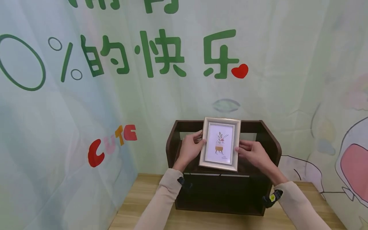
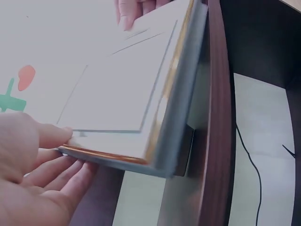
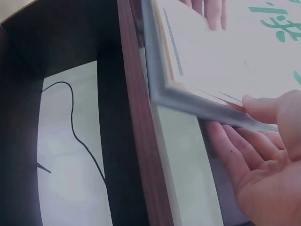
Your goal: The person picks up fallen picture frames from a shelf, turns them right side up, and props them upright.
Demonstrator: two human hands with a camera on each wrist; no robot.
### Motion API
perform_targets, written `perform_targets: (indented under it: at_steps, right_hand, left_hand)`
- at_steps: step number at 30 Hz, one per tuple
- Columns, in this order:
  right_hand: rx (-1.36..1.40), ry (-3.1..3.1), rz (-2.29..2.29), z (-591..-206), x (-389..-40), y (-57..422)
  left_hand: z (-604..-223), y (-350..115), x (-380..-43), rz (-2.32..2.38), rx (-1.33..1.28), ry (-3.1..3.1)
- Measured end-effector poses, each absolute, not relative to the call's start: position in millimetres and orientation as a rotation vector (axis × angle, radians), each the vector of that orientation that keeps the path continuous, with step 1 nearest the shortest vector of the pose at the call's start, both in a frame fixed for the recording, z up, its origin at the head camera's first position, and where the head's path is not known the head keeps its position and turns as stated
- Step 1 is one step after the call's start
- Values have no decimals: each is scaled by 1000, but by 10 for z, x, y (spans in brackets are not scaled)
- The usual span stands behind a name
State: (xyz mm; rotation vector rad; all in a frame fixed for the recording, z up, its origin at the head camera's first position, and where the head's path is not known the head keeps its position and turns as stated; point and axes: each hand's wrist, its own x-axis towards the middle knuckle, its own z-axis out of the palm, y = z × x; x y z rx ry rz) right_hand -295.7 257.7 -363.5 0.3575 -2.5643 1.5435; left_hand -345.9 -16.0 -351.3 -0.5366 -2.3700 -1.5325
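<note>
A picture frame (image 1: 219, 143) with a pale metallic border and a potted-plant print is held upright, leaning slightly, at the upper shelf of a dark brown shelf unit (image 1: 221, 195). My left hand (image 1: 191, 147) grips its left edge, thumb on the front and fingers behind. On the opposite edge my right hand (image 1: 254, 153) pinches it the same way. In the left wrist view the frame's grey back edge (image 2: 176, 141) stands beside the reddish-brown shelf board (image 2: 217, 117). The right wrist view shows the frame's lower corner (image 3: 164, 92) close to that board.
The shelf unit stands on a wood-grain tabletop (image 1: 146, 195). Behind it hangs a pale green printed cloth (image 1: 161, 99) with green lettering and a red heart (image 1: 240, 71). Another printed cloth panel (image 1: 330, 127) is on the right. Thin dark lines show past the shelf openings.
</note>
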Motion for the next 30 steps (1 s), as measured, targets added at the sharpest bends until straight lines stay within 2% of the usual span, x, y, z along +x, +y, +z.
perform_targets:
  at_steps: [10, 18, 30]
  right_hand:
    - [362, -2467, 1362, -3659, -3009, 2520]
    - [365, -2424, 1323, -3730, -2997, 2529]
    - [382, -2473, 1375, -3891, -2942, 2524]
  left_hand:
    - [-3491, -196, -3422, -1641, -528, -2250]
    - [-3567, -214, -3433, -1570, -537, -2192]
    - [-3688, -240, -3336, -1459, -413, -2196]
